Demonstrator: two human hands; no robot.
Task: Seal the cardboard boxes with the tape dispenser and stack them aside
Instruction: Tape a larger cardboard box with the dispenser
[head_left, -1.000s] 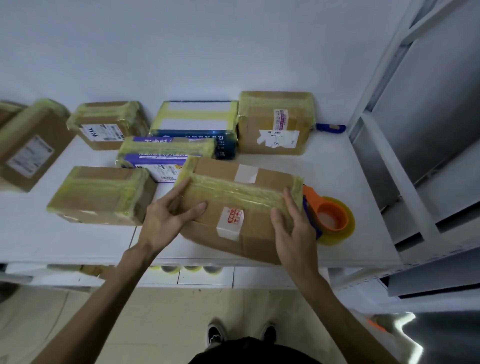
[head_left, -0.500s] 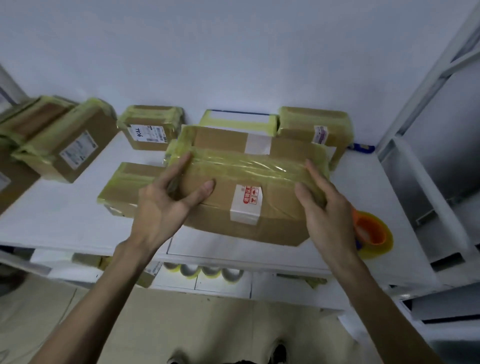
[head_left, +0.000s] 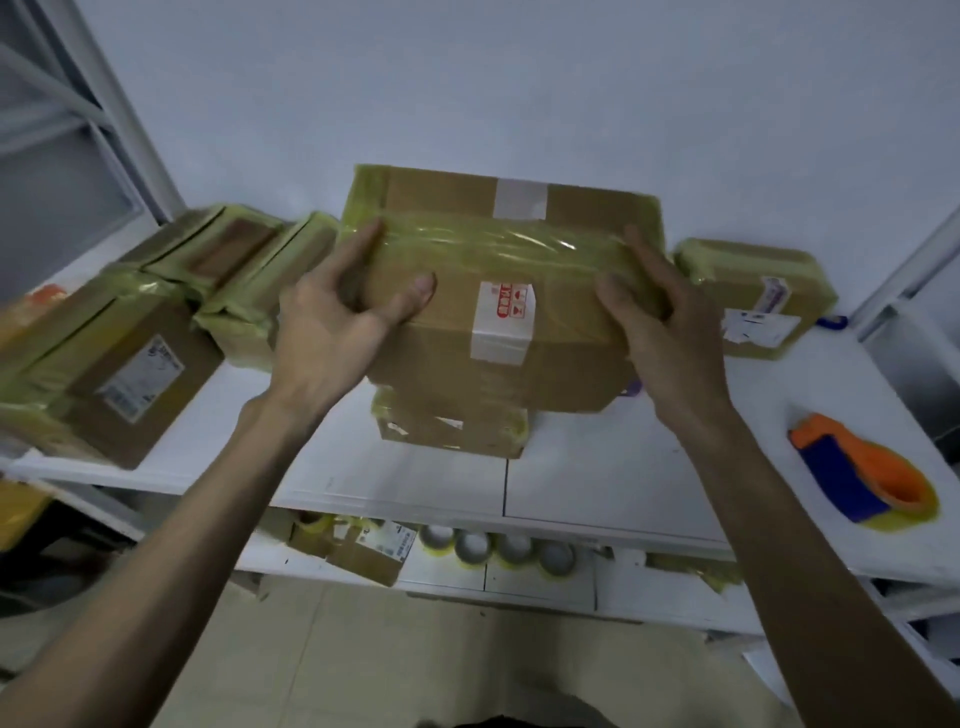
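White sticker on the near face of the held box: red print, characters and small symbols, too blurred to read. Shipping label on the left box: barcode-like lines, illegible. Labels on the far right box: unreadable.

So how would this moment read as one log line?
step: stacking | both hands grip taped box | held above smaller box | tape dispenser idle on shelf
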